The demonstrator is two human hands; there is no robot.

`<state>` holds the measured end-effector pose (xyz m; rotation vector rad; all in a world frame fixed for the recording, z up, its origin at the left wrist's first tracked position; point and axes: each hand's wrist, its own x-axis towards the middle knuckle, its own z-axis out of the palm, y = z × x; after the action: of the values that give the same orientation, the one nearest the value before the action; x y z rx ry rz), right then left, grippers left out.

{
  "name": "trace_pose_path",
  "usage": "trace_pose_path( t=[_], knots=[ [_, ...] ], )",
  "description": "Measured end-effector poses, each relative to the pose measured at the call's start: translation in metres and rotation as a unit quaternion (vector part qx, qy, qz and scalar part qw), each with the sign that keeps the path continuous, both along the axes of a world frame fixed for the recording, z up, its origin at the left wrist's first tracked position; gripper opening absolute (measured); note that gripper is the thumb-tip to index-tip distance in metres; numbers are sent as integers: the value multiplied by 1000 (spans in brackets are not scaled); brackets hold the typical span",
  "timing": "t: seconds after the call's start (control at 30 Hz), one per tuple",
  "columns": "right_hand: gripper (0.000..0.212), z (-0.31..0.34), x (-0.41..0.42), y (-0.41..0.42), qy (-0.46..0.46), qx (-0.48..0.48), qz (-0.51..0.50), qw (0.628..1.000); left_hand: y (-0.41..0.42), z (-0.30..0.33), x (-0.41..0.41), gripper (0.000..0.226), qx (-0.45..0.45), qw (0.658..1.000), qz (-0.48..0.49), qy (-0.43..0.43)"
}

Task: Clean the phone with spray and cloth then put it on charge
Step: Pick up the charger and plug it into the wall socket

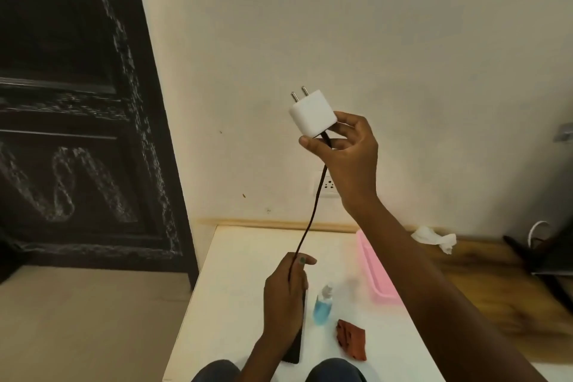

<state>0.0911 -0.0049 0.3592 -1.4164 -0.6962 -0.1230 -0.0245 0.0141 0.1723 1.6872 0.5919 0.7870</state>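
Door [71, 133], dark carved wood, at left; cream wall [372, 25] behind w/ socket [329, 185] low on it. White table [248, 288] below carries pink tray [376, 273] at far right. Right hand [347, 146] raised, fingers clamped on white charger [312, 113], pins up. Left hand [286, 291] over table, fingers closed on dark cable [313, 211] hanging from charger. Phone [294, 347] flat on table, partly under left hand. Spray bottle [322, 304], blue liquid, just right of phone. Red cloth [352, 339] near bottle.

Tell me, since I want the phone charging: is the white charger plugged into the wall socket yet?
Not plugged in. The right hand holds the charger up in the air, both pins bare, above the wall socket.
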Motion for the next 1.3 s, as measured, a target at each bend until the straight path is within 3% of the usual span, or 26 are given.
trace_pose_path(
  t=[0.23,0.37,0.67,1.3],
  knots=[
    [54,-49,59,-11,113,2,-163,980,6,-14,-15,25,7,999,2,49],
    [55,-100,90,-17,161,-64,-222,959,7,-17,-20,20,-17,996,-26,79],
    [57,-196,120,9,180,-243,-237,923,21,-39,-16,18,-103,987,-24,118],
    [55,-230,146,54,156,-246,-284,913,42,-66,9,26,-135,978,-55,149]
  ],
)
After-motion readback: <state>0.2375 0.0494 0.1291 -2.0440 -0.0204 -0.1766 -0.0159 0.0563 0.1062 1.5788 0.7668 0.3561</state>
